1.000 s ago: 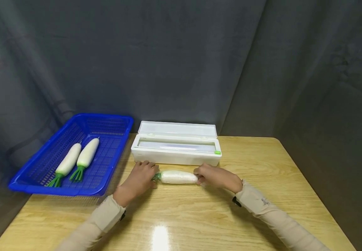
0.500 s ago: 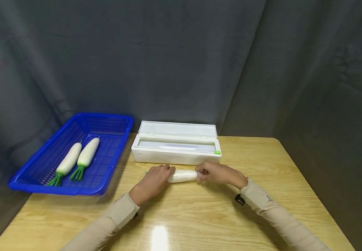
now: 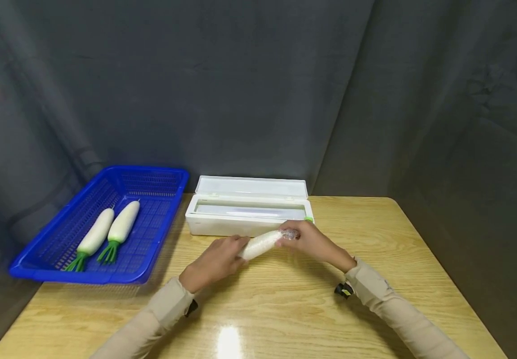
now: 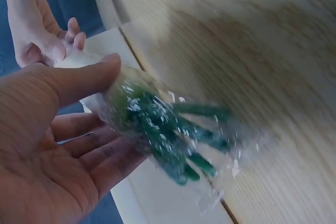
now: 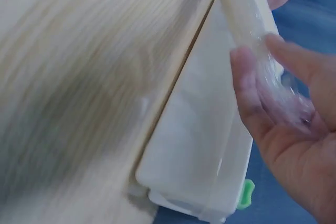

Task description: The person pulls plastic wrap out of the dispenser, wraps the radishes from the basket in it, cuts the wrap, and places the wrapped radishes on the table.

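Observation:
A white radish (image 3: 261, 244) wrapped in clear plastic film is held between both hands, tilted with its right end higher, in front of the white box. My left hand (image 3: 220, 262) grips the leafy end, thumb on one side and fingers on the other. In the left wrist view its green leaves (image 4: 173, 129) show under loose, crinkled film past the thumb. My right hand (image 3: 307, 242) holds the tip end between thumb and fingers. Bunched film (image 5: 286, 95) gathers in that palm in the right wrist view.
Behind the hands stands a white cling film dispenser (image 3: 222, 227), lid (image 3: 251, 186) raised, with a green slider at its right end. A blue basket (image 3: 159, 239) at the left holds two unwrapped radishes (image 3: 96, 233). Dark curtains enclose the wooden table (image 3: 375, 259).
My left hand has moved right from the leaf tips onto the radish's leafy end. The radish, lying level before, is now tilted, its right end raised with my right hand.

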Tool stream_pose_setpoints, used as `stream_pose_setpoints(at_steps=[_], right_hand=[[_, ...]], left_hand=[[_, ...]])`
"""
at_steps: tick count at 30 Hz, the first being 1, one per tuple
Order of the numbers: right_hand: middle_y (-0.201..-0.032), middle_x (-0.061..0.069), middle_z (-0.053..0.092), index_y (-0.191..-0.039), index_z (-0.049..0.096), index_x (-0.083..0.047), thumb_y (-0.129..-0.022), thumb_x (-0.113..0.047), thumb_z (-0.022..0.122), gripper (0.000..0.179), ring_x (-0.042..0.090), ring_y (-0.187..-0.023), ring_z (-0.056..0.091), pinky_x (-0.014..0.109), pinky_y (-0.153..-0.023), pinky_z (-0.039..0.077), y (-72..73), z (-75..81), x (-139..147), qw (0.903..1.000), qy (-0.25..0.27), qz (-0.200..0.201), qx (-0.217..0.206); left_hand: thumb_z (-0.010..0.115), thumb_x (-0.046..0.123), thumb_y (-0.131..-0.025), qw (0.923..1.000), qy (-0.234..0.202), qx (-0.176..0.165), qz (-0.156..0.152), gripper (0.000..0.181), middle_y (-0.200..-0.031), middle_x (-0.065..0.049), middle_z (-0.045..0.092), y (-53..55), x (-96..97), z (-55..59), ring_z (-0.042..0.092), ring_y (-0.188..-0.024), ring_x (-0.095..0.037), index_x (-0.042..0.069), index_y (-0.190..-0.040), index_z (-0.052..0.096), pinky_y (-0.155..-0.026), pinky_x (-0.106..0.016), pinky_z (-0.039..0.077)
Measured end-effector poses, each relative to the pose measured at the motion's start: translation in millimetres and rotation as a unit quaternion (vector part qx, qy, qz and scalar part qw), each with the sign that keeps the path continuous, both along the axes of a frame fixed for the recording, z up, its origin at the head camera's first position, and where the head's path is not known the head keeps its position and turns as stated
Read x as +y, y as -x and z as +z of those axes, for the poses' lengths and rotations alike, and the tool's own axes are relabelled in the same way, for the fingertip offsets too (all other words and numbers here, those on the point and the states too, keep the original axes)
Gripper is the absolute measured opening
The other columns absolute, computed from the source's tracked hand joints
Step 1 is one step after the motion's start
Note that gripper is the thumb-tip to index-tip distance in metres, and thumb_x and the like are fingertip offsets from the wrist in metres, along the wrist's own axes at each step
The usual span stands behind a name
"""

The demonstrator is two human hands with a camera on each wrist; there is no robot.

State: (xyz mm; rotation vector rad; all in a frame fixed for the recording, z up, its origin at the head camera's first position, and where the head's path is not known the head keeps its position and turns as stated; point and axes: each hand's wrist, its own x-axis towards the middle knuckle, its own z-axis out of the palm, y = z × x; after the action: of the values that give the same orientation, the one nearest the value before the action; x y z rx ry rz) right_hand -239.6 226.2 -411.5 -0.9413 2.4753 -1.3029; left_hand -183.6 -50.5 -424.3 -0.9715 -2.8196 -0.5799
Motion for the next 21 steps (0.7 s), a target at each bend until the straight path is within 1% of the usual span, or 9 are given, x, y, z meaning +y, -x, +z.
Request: stream_pose_setpoints(at_steps=[2,4,6,8,10,12,14,17,21], right_hand=[[-0.098,0.015,0.073,-0.119,0.068,0.002,-0.094,-0.011,0.079,0.030,0.036,-0.071,0.073,0.049,-0.065,0.062,0.9,-1.3,-2,0.9971,0.058,-0.029,-0.039],[-0.096,0.017,0.072,-0.122,0.062,0.006,-0.094,-0.006,0.078,0.034,0.038,-0.072,0.074,0.054,-0.067,0.062,1.7,-2.3,-4,0.9897,0.110,-0.051,-0.077],[-0.095,0.019,0.073,-0.121,0.057,0.009,-0.096,-0.004,0.074,0.033,0.040,-0.079,0.075,0.058,-0.072,0.061,1.3,-2.3,-6,0.9804,0.151,-0.061,-0.111],[-0.099,0.020,0.074,-0.120,0.055,0.010,-0.099,-0.004,0.071,0.030,0.043,-0.087,0.075,0.061,-0.077,0.059,-1.0,-2.0,-9,0.9728,0.172,-0.064,-0.141],[-0.105,0.021,0.074,-0.118,0.056,0.012,-0.101,-0.007,0.069,0.029,0.047,-0.092,0.074,0.062,-0.081,0.058,-4.0,-2.7,-13,0.9702,0.174,-0.061,-0.158],[-0.109,0.023,0.074,-0.120,0.056,0.012,-0.102,-0.010,0.068,0.031,0.049,-0.093,0.073,0.063,-0.084,0.058,-7.6,-3.8,-18,0.9693,0.171,-0.057,-0.167],[-0.111,0.024,0.073,-0.123,0.055,0.012,-0.102,-0.011,0.068,0.033,0.047,-0.091,0.073,0.062,-0.085,0.058,-10.8,-5.3,-23,0.9682,0.173,-0.056,-0.172],[-0.113,0.027,0.071,-0.125,0.052,0.011,-0.103,-0.011,0.067,0.034,0.038,-0.092,0.075,0.059,-0.085,0.060,-14.2,-6.8,-29,0.9658,0.188,-0.060,-0.169],[-0.115,0.027,0.069,-0.126,0.050,0.012,-0.104,-0.010,0.065,0.034,0.023,-0.095,0.075,0.054,-0.084,0.062,-16.5,-7.5,-31,0.9641,0.201,-0.070,-0.158]], left_hand=[[0.083,0.011,-0.089,0.9997,-0.017,-0.017,0.008,0.040,-0.100,-0.011,0.071,0.5,1.4,2.1,0.066,-0.083,-0.019,-0.002,-0.123,0.067,-0.070,-0.036,0.056],[0.083,0.013,-0.090,0.9984,-0.039,-0.039,0.014,0.040,-0.095,-0.008,0.069,1.1,3.4,4.0,0.061,-0.078,-0.015,-0.002,-0.123,0.067,-0.066,-0.032,0.053],[0.082,0.014,-0.091,0.9949,-0.070,-0.070,0.020,0.041,-0.094,-0.006,0.068,1.6,5.8,5.4,0.056,-0.074,-0.012,-0.003,-0.125,0.067,-0.062,-0.029,0.050],[0.080,0.014,-0.093,0.9892,-0.102,-0.103,0.020,0.042,-0.095,-0.007,0.069,2.2,8.4,5.7,0.058,-0.072,-0.011,-0.005,-0.128,0.065,-0.059,-0.026,0.050],[0.078,0.014,-0.095,0.9829,-0.133,-0.126,0.018,0.044,-0.101,-0.010,0.072,3.0,11.1,5.2,0.063,-0.075,-0.011,-0.006,-0.131,0.064,-0.059,-0.023,0.052],[0.076,0.015,-0.097,0.9769,-0.158,-0.143,0.014,0.044,-0.106,-0.013,0.073,3.5,13.7,4.8,0.068,-0.080,-0.013,-0.005,-0.134,0.062,-0.061,-0.023,0.055],[0.075,0.016,-0.098,0.9735,-0.174,-0.147,0.010,0.044,-0.110,-0.013,0.074,4.4,16.5,4.8,0.071,-0.087,-0.015,-0.002,-0.135,0.062,-0.066,-0.022,0.057],[0.075,0.018,-0.099,0.9703,-0.190,-0.149,0.002,0.046,-0.113,-0.011,0.074,5.4,20.0,5.0,0.072,-0.093,-0.017,0.000,-0.138,0.061,-0.073,-0.023,0.059],[0.073,0.021,-0.100,0.9692,-0.194,-0.151,-0.002,0.045,-0.115,-0.009,0.074,6.3,23.1,5.0,0.071,-0.096,-0.015,0.002,-0.138,0.061,-0.077,-0.024,0.059]])
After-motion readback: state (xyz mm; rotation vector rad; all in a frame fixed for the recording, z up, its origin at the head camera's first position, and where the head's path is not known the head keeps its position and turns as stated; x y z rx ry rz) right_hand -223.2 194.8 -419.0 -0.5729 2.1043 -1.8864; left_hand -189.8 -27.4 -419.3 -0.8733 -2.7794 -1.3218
